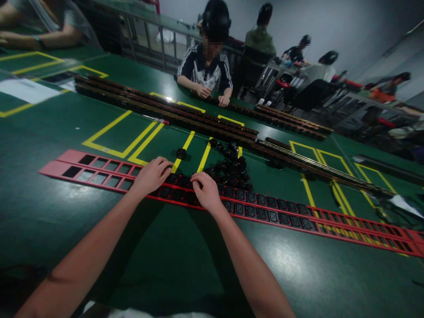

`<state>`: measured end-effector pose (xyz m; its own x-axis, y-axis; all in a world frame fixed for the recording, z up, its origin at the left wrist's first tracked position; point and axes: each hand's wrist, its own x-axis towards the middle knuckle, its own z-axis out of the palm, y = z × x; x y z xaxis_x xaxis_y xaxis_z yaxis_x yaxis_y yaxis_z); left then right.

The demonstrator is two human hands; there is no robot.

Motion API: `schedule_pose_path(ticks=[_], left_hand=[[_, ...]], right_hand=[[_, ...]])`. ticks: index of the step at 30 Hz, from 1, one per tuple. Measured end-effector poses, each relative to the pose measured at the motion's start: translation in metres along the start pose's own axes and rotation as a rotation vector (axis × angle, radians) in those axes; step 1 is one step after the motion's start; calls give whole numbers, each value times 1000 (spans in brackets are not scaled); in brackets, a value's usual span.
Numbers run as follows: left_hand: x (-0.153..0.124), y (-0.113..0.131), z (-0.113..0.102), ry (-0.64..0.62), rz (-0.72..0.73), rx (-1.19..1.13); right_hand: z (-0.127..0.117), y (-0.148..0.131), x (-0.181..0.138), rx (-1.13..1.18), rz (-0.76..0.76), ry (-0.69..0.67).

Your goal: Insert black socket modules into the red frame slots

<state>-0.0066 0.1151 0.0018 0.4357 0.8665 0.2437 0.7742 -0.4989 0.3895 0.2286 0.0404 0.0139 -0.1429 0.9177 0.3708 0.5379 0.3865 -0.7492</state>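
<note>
Across the green table lie two long red slotted strips (265, 224), side by side. Black power sockets (241, 195) fill their middle slots. My left hand (154, 176) rests over the strips left of the middle, its fingers bent together near the far edge. A little to the right, my right hand (206, 190) curls down over the same strips, fingertips at the sockets. What lies under either hand's fingers is hidden. One loose black socket (181, 153) sits just beyond my left fingertips. Past my right hand is a pile of loose black sockets (228, 172).
Long dark strips (165, 106) lie in a bundle across the table behind the pile. A red-handled screwdriver (161, 120) lies alongside them. Yellow tape outlines (106, 151) mark the tabletop. Opposite, a co-worker (207, 66) handles another row of dark strips. White paper (28, 89) lies far left.
</note>
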Motion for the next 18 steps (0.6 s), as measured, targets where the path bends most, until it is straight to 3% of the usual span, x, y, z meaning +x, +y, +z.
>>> schedule_pose_path(ticks=[6,18], left_hand=[[-2,-4,-1,185,46,-121],[-7,-5,-13,362,-25,-280]], right_hand=[[0,0,0,5,-5,4],[1,3,-1,11,-6,10]])
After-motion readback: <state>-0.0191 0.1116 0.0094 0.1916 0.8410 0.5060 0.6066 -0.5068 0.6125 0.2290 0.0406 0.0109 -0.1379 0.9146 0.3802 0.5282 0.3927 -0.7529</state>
